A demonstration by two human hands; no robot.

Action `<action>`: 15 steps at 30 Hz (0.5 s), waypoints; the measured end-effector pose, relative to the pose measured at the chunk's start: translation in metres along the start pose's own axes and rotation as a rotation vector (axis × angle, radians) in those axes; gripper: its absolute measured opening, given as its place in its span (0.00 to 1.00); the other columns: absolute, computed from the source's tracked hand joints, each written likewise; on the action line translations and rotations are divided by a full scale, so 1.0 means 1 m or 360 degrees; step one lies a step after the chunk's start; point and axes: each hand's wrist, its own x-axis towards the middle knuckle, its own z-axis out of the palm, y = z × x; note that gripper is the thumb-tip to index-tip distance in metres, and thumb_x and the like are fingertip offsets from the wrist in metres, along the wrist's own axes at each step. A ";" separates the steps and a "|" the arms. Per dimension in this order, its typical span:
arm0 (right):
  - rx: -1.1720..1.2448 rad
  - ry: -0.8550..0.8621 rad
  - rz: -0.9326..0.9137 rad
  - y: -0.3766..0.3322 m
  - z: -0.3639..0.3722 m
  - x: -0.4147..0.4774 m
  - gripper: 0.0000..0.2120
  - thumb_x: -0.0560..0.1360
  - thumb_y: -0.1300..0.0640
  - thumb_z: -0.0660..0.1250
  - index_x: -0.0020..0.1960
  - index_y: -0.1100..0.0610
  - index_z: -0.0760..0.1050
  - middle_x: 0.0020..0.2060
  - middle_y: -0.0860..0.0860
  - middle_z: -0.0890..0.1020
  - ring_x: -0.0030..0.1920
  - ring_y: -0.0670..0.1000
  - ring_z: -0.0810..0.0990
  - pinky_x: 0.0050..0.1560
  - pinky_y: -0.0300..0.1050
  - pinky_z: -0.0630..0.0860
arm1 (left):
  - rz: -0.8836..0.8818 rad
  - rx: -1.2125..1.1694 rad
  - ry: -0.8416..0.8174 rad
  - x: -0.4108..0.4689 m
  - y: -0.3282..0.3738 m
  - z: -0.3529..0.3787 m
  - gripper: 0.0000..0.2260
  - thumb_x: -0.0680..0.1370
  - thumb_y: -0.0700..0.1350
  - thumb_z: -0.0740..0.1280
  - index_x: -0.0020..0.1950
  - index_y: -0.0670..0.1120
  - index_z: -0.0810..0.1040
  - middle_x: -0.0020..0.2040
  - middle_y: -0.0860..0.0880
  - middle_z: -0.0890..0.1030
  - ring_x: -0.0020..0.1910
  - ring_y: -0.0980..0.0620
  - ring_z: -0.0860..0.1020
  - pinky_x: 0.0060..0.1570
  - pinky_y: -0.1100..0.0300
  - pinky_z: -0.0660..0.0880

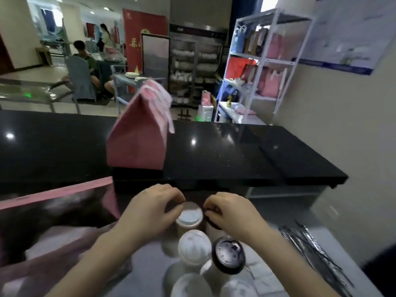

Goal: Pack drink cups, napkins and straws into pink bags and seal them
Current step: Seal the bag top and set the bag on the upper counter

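Black and glossy, the raised surface carries a closed pink bag standing upright, with shelves of more bags far behind. On the lower grey surface an open pink bag lies at far left; beside it the left hand curls its fingers round the rim of a white-lidded cup, and the right hand curls its fingers over a dark-lidded cup. More lidded cups cluster nearer the person, and wrapped straws lie at far right.

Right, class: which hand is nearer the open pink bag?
Left. The left hand holds the white-lidded cup just right of the open pink bag; the right hand, on a dark-lidded cup, sits farther right.
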 end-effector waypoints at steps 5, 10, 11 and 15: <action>-0.0088 -0.0098 0.0490 0.120 0.002 -0.063 0.10 0.76 0.48 0.60 0.54 0.47 0.75 0.50 0.46 0.79 0.54 0.52 0.77 0.48 0.47 0.74 | 0.0376 0.0130 -0.0328 0.071 0.080 0.115 0.08 0.77 0.51 0.64 0.53 0.51 0.79 0.49 0.54 0.80 0.50 0.51 0.76 0.48 0.56 0.72; -0.0032 -0.0224 0.0905 0.207 0.018 -0.123 0.10 0.76 0.51 0.60 0.55 0.49 0.76 0.53 0.50 0.80 0.55 0.55 0.78 0.48 0.45 0.71 | 0.0576 0.0289 -0.0619 0.115 0.135 0.224 0.11 0.78 0.49 0.61 0.58 0.52 0.76 0.54 0.53 0.79 0.55 0.51 0.75 0.46 0.59 0.67; -0.0043 -0.0237 0.0983 0.220 0.023 -0.133 0.09 0.76 0.51 0.59 0.53 0.50 0.75 0.52 0.51 0.81 0.54 0.56 0.78 0.47 0.45 0.72 | 0.0602 0.0306 -0.0674 0.121 0.143 0.243 0.11 0.77 0.49 0.61 0.58 0.52 0.76 0.55 0.53 0.79 0.56 0.50 0.75 0.48 0.59 0.68; -0.0145 -0.0335 0.1194 0.253 0.052 -0.159 0.14 0.74 0.45 0.64 0.52 0.54 0.76 0.52 0.53 0.80 0.55 0.56 0.78 0.48 0.46 0.72 | 0.0656 0.0368 -0.0911 0.136 0.165 0.306 0.12 0.77 0.48 0.63 0.60 0.52 0.76 0.57 0.51 0.78 0.57 0.48 0.75 0.51 0.55 0.69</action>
